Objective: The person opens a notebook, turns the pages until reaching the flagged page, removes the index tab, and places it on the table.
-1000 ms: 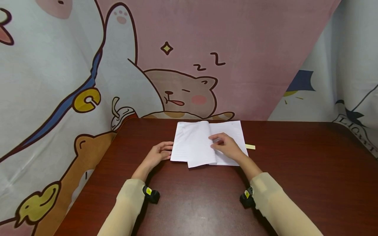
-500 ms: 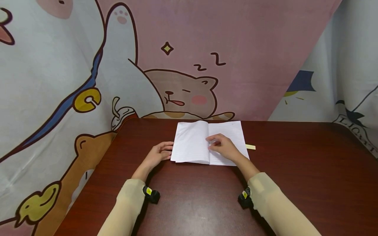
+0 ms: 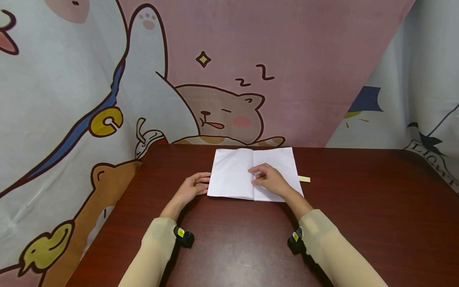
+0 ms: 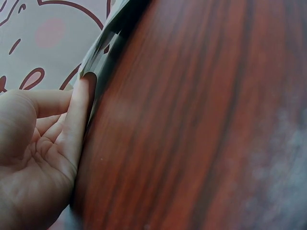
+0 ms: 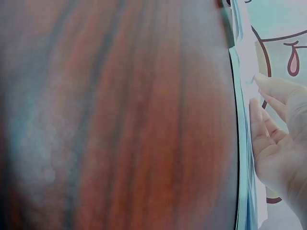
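Note:
An open notebook (image 3: pixel 231 175) with white lined pages lies on the table, both halves nearly flat. At its left edge my left hand (image 3: pixel 191 186) rests with relaxed fingers that touch the edge; the left wrist view shows a fingertip (image 4: pixel 82 93) against the edge. Over the middle fold is my right hand (image 3: pixel 270 179), with index finger and thumb slightly bent and apart near the fold. In the right wrist view the right hand (image 5: pixel 278 134) touches the pages from above, its fingertips apart. No page is plainly held between them.
A pale yellow strip (image 3: pixel 304 179) sticks out from the notebook's right side. The dark red-brown wooden table (image 3: pixel 358 191) reaches back to a cloth backdrop (image 3: pixel 305 71) printed with cartoon animals. Black wrist cameras (image 3: pixel 184 236) sit on both sleeves.
A page that was partly turned and stuck out past the front edge now lies flat on the left half. My right hand has moved slightly left. The left hand has stayed put.

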`<act>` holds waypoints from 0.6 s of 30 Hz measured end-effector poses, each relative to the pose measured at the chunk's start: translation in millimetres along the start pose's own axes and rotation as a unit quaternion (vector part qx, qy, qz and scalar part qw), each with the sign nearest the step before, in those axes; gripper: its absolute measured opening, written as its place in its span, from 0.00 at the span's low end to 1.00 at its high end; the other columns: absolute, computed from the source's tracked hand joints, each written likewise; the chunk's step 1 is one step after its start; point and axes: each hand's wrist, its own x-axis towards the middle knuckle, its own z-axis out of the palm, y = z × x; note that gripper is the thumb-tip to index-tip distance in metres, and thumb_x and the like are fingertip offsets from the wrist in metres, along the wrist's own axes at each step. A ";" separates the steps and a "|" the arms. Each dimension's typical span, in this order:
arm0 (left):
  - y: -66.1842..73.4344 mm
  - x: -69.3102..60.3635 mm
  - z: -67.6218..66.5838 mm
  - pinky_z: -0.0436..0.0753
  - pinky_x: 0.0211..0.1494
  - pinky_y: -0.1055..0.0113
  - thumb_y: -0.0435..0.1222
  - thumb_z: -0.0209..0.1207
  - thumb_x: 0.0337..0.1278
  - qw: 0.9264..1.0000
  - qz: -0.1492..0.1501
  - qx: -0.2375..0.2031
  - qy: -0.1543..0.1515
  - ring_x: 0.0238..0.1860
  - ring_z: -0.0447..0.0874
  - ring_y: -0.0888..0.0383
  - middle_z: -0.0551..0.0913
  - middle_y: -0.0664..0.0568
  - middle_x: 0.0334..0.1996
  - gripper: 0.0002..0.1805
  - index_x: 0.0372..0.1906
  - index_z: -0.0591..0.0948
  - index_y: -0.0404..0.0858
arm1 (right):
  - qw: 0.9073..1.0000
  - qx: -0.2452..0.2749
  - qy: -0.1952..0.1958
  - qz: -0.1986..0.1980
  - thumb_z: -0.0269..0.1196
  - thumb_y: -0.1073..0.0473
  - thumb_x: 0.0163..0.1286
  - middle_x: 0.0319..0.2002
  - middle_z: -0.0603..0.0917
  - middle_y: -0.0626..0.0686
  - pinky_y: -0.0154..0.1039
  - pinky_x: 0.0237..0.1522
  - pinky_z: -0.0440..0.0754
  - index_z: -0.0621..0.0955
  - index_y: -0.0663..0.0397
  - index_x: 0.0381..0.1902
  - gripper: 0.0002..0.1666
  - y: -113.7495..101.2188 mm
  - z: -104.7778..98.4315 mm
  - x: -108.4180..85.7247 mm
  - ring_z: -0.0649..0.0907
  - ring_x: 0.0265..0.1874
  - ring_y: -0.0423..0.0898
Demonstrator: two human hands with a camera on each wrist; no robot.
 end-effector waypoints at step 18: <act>-1.1 1.6 -0.3 0.84 0.49 0.74 0.24 0.50 0.70 1.000 0.002 0.000 0.002 0.53 0.83 0.57 0.75 0.33 0.64 0.25 0.70 0.69 0.32 | 0.998 -0.052 -0.024 0.019 0.71 0.64 0.61 0.54 0.79 0.61 0.42 0.50 0.81 0.85 0.60 0.52 0.20 -6.4 1.0 2.3 0.82 0.44 0.50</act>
